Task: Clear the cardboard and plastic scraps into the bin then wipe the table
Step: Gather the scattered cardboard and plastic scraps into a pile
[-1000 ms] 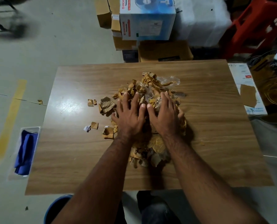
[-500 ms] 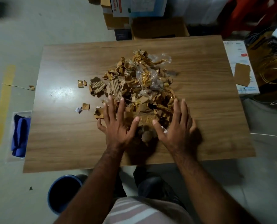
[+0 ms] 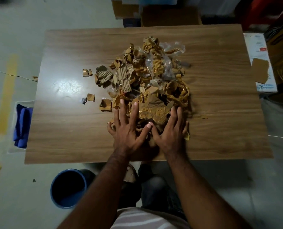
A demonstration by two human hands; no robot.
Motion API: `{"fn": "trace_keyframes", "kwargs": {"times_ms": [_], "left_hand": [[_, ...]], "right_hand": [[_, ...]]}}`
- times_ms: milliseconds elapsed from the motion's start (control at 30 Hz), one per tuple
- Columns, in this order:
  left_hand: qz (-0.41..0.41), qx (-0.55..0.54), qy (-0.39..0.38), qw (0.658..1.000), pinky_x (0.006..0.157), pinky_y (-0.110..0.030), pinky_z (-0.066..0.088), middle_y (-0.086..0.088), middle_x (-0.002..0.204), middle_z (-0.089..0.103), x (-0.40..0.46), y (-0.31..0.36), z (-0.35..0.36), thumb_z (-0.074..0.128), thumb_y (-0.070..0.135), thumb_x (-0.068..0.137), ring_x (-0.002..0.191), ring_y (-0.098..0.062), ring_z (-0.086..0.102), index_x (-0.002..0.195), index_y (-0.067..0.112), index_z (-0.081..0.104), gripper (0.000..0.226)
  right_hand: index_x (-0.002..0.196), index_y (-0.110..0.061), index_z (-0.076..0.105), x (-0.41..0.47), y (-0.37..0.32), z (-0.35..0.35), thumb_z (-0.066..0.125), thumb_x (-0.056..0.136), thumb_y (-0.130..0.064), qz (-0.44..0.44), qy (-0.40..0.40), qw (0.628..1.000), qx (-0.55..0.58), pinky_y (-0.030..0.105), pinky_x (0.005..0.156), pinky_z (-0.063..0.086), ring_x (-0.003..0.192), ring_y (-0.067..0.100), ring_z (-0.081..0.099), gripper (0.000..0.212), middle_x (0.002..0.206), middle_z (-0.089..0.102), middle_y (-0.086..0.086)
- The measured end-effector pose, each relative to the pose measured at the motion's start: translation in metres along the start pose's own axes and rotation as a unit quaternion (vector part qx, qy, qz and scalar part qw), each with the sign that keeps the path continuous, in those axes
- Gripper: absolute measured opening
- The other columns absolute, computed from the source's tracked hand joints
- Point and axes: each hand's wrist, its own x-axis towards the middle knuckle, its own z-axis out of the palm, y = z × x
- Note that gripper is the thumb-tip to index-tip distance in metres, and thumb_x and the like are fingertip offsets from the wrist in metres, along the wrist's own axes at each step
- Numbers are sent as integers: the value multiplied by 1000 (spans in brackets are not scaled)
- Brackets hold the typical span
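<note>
A heap of torn cardboard and clear plastic scraps [image 3: 147, 76] lies on the middle of the wooden table [image 3: 220, 113]. My left hand [image 3: 127, 129] and my right hand [image 3: 170, 133] lie flat, palms down, fingers spread, on the near end of the heap, thumbs almost touching. Neither hand grips anything. A few loose cardboard bits [image 3: 90, 97] lie apart on the left of the heap. The blue bin [image 3: 68, 187] stands on the floor below the table's near left edge. A blue cloth [image 3: 21, 126] lies in a white tray left of the table.
Cardboard boxes [image 3: 168, 15] stand behind the table's far edge. A white flat box with a cardboard piece [image 3: 261, 71] on it sits right of the table, beside tangled wires. A yellow line [image 3: 3, 103] runs along the floor on the left.
Both hands slid from the middle of the heap toward me to its near end, dragging scraps along. The view tipped down, bringing the blue bin into sight.
</note>
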Motion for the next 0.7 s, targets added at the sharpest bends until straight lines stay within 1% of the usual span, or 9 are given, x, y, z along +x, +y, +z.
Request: {"fn": "trace_keyframes", "kwargs": {"times_ms": [167, 267, 333, 400, 467, 533, 567, 633, 700], "left_hand": [[24, -14, 8, 1000, 118, -74, 4, 13, 172, -23, 1, -4, -12, 28, 85, 85, 160, -27, -10, 162, 53, 0, 87], [33, -15, 25, 999, 118, -73, 3, 13, 172, -20, -5, -3, -29, 27, 83, 86, 160, -22, -11, 163, 51, 6, 86], [39, -17, 35, 998, 119, -72, 4, 13, 173, -18, -11, 0, -43, 25, 82, 87, 160, -21, -10, 163, 51, 9, 83], [48, -22, 43, 998, 120, -70, 8, 13, 174, -13, -16, 6, -57, 24, 79, 90, 161, -21, -6, 162, 50, 12, 79], [59, -32, 54, 996, 121, -66, 13, 9, 175, -3, -20, 14, -72, 22, 75, 92, 160, -21, 3, 162, 47, 17, 75], [73, -56, 69, 993, 120, -63, 18, 3, 174, 11, -24, 25, -85, 24, 69, 96, 157, -20, 15, 162, 42, 23, 71], [79, -71, 76, 991, 120, -63, 21, 2, 172, 18, -26, 31, -92, 26, 66, 97, 156, -19, 20, 162, 39, 26, 70], [88, -90, 89, 988, 119, -65, 24, 1, 169, 27, -29, 43, -104, 27, 65, 97, 153, -19, 27, 161, 34, 30, 70], [103, -94, 105, 985, 118, -64, 26, 0, 166, 33, -30, 53, -114, 26, 66, 96, 150, -18, 31, 160, 32, 33, 72]], "right_hand": [[157, -11, 29, 8, -13, -10, 53, 79, -73, 16, 19, 999, 45, 67, 122, 16, 151, 34, 35, 103, 166, 30, 18], [160, -16, 23, 5, -18, -27, 65, 77, -67, 30, 5, 998, 58, 63, 125, 5, 154, 29, 28, 106, 170, 22, 12], [161, -16, 24, 1, -21, -42, 73, 78, -58, 35, 10, 998, 47, 63, 124, 6, 155, 28, 24, 106, 171, 19, 10], [160, -18, 26, -4, -30, -58, 69, 76, -59, 36, 20, 998, 40, 65, 124, 11, 155, 28, 25, 104, 172, 19, 9], [159, -20, 27, -8, -43, -74, 64, 74, -60, 29, 26, 998, 45, 65, 121, 17, 155, 27, 26, 101, 172, 19, 8], [157, -21, 30, -11, -56, -92, 66, 75, -59, 10, 35, 998, 56, 64, 118, 22, 154, 28, 26, 97, 172, 19, 7], [157, -21, 31, -12, -62, -100, 70, 77, -56, -2, 44, 997, 63, 62, 117, 23, 154, 28, 27, 95, 171, 21, 7], [156, -18, 35, -13, -74, -117, 75, 81, -49, -25, 68, 994, 83, 48, 116, 23, 153, 28, 29, 91, 170, 24, 8], [155, -16, 38, -13, -85, -132, 72, 82, -50, -46, 83, 991, 99, 37, 111, 21, 152, 28, 31, 88, 169, 26, 9]]}}
